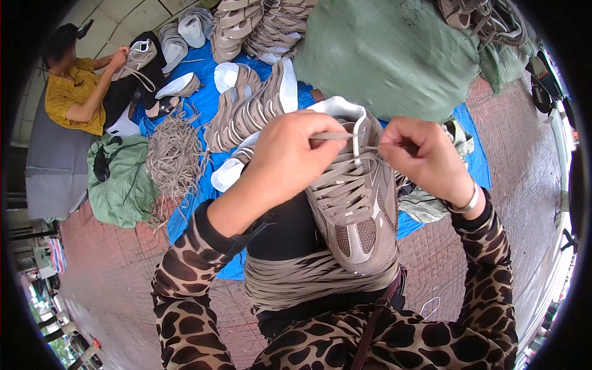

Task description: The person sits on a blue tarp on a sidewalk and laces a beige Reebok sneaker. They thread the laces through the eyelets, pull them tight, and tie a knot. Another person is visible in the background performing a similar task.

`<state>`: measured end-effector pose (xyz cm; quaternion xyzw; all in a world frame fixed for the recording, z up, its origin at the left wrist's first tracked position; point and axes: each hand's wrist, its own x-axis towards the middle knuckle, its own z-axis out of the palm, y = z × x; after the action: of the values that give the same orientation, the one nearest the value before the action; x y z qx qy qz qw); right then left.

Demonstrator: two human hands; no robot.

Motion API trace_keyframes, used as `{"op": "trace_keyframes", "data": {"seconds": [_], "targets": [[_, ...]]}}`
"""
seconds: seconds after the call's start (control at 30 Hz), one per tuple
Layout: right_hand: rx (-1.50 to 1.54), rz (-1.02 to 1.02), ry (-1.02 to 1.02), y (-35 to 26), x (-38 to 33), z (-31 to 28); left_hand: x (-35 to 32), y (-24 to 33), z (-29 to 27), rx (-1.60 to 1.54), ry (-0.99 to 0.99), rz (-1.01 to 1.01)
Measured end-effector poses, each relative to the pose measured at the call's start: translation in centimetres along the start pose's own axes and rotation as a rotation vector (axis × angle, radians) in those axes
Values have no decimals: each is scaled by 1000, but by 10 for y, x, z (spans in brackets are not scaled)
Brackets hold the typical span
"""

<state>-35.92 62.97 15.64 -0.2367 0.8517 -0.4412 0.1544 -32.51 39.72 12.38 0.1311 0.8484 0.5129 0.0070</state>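
Observation:
A taupe sneaker upper with a white lining rests on my lap, its toe toward me. Flat laces cross over its tongue. On the left of the collar, my left hand pinches one end of a shoelace, stretched across to the top eyelets. My right hand is closed at the other side of the upper, fingertips pinched on a lace by the eyelets. A bundle of taupe laces lies across my thighs below the toe.
Stacks of shoe uppers lie on a blue tarp ahead. A heap of laces and a green sack are to the left. A large green covered bundle stands beyond. At far left a seated person handles another upper.

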Motion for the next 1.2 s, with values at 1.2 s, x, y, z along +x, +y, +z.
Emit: {"op": "trace_keyframes", "data": {"seconds": [1.2], "targets": [[1163, 142, -427, 3, 26, -9, -16, -82, -105, 95, 132, -309]]}}
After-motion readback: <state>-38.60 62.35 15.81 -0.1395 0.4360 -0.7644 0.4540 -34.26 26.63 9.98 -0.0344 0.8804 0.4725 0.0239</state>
